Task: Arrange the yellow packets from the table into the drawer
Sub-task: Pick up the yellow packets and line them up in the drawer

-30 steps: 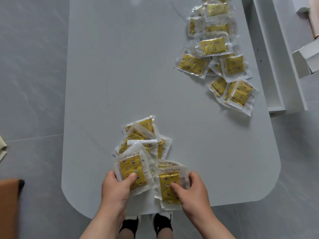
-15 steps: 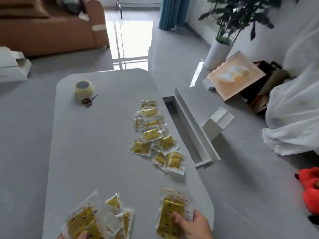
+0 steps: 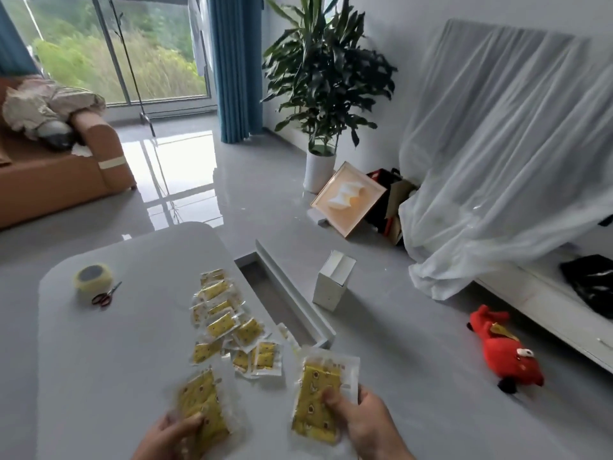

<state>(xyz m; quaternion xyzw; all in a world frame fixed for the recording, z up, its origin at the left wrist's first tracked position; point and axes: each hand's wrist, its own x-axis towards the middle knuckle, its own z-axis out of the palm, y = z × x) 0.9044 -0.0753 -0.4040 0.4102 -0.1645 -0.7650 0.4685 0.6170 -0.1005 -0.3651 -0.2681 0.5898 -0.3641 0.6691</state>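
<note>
Right hand [image 3: 368, 423] grip clasps a yellow plastic packet stack [image 3: 318, 393]; left hand [image 3: 169, 436] clasps a second stack [image 3: 202, 403]. Long white open drawer [image 3: 292, 290] lies ahead, nearest the right.

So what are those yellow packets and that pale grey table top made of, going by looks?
Yellow packets with clear wrappers: likely thin glossy plastic film; the see-through sealed borders crinkle and catch light. The patterned yellow insert could be paper or fabric, unclear.
Pale grey rounded table: smooth, semi-matt slab, perhaps stone or laminate; soft reflections, no grain.
</note>
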